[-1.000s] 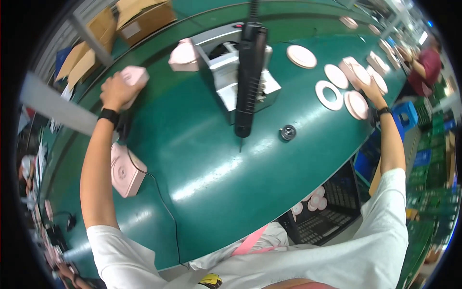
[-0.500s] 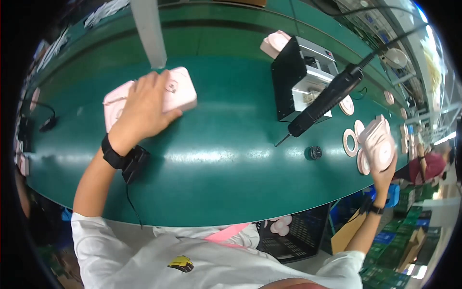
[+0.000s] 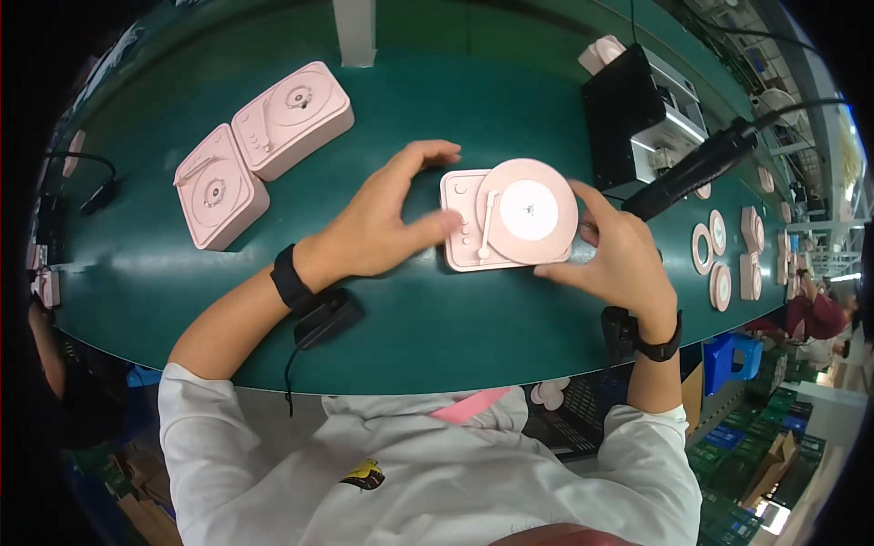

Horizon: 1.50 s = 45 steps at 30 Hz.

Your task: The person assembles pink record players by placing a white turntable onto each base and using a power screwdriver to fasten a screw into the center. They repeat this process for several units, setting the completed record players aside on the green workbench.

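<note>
A pink mini record player [image 3: 466, 248] is in front of me, its round turntable disc [image 3: 503, 227] with a white centre label on top and a small tonearm beside it. My right hand [image 3: 628, 264] holds it by the right edge, fingers behind and thumb at the near side. My left hand [image 3: 378, 218] has its fingers spread by the left side, thumb tip over that edge; whether it touches cannot be made out. Two more pink record players [image 3: 309, 136] [image 3: 216, 223], without discs, lie side by side at the left.
A black-and-silver machine [image 3: 633, 114] stands at the back right, with a hanging black electric screwdriver [image 3: 701, 168] before it. Farther right lie pink rings and discs [image 3: 701, 247] and other pink units [image 3: 750, 276]. A black crate [image 3: 583, 414] is below the table edge.
My right hand has brought the record player from the far right to the middle. My left hand has left the units at the left and come toward it. The view has shifted.
</note>
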{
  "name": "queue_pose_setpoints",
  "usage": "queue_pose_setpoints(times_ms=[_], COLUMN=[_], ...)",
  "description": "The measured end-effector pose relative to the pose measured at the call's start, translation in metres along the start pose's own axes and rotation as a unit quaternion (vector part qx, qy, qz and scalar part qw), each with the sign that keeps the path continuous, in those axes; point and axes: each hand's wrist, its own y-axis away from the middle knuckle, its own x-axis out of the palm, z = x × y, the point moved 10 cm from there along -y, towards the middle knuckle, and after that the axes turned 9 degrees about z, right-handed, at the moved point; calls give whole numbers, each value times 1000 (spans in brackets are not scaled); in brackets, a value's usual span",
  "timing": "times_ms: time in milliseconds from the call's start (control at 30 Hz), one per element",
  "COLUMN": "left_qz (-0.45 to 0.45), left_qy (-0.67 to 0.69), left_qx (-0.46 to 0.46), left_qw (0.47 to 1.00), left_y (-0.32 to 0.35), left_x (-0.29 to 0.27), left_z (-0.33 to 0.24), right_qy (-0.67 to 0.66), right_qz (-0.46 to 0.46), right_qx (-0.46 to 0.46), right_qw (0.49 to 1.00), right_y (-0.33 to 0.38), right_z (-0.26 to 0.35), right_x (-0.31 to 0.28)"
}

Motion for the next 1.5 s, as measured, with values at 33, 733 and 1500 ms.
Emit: queue_pose_setpoints(times_ms=[33,733,1500], left_qz=[-3,-46,-11], left_qy=[-27,-177,-143], left_qx=[8,16,-22], left_qw=[1000,983,989], left_y=[3,9,9], left_x=[0,1,4], left_z=[-3,-17,-10], right_qy=[4,-304,-109], right_qz=[5,-263,-321], right_qx=[-2,-206,-202], right_qw=[1000,892,919], right_y=[-3,-36,-27], right_z=[3,21,36], right_x=[-2,-10,-7])
